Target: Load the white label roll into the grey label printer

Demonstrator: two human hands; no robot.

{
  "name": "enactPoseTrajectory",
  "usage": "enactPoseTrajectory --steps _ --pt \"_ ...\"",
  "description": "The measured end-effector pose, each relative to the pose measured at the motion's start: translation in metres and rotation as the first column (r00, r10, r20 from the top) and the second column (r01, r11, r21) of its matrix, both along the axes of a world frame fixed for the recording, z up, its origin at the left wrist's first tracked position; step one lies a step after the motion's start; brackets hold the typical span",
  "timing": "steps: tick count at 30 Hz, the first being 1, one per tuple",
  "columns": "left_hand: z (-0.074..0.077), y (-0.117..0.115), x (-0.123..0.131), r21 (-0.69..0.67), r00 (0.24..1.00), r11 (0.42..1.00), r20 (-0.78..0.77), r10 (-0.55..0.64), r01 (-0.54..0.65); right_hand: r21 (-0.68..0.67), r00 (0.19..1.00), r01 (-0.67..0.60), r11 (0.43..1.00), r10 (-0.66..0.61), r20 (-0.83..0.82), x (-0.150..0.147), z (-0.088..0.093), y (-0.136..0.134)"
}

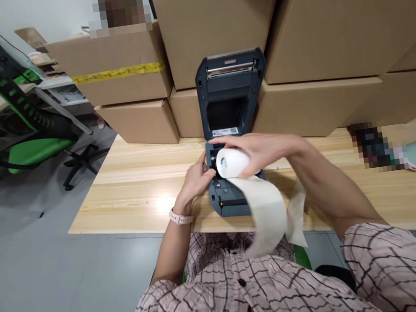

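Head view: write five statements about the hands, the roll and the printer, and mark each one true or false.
1. The right hand holds the white paper roll. True.
2. The pink wristband is on the right wrist. False: the pink wristband is on the left wrist.
3. The left hand is at the left side of the printer. True.
4. The printer's lid is closed. False: the lid stands open.
5. A strip of paper trails from the roll past the table's front edge. True.
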State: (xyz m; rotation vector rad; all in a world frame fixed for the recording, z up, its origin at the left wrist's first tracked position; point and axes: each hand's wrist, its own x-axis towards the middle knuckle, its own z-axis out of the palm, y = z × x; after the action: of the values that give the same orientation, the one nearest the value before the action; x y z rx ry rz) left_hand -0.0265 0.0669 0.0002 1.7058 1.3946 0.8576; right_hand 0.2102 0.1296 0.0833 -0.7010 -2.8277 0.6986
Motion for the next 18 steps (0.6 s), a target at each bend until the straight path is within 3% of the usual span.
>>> enactPoseTrajectory --steps 3,6,10,13,15,18 --pt "0.0 -0.001 0.001 -0.005 1.0 1.0 0.026 0.01 -0.01 -0.081 0.976 0.044 0.996 -0.061 -0.21 0.045 0.03 -0.013" --pt "0.0 -0.001 0.001 -0.014 1.0 1.0 0.026 0.003 -0.003 -0.169 0.872 0.299 0.939 -0.341 -0.351 0.09 0.036 -0.016" --pt "0.0 -0.001 0.001 -0.024 1.0 1.0 0.012 0.006 -0.006 -0.364 0.604 0.608 0.706 -0.709 -0.365 0.122 0.004 -0.008" --pt "-0.001 -0.001 0.002 -0.018 0.999 1.0 0.039 0.013 -0.013 -0.441 0.493 0.687 0.578 -0.816 -0.301 0.129 -0.03 0.004" --pt "-0.002 -0.001 0.003 -0.017 0.998 1.0 0.055 0.017 -0.016 -0.458 0.487 0.692 0.557 -0.83 -0.272 0.132 -0.052 0.013" --pt "-0.004 -0.001 0.003 -0.015 0.998 1.0 0.06 0.023 -0.022 -0.451 0.511 0.668 0.591 -0.806 -0.299 0.134 -0.079 0.022"
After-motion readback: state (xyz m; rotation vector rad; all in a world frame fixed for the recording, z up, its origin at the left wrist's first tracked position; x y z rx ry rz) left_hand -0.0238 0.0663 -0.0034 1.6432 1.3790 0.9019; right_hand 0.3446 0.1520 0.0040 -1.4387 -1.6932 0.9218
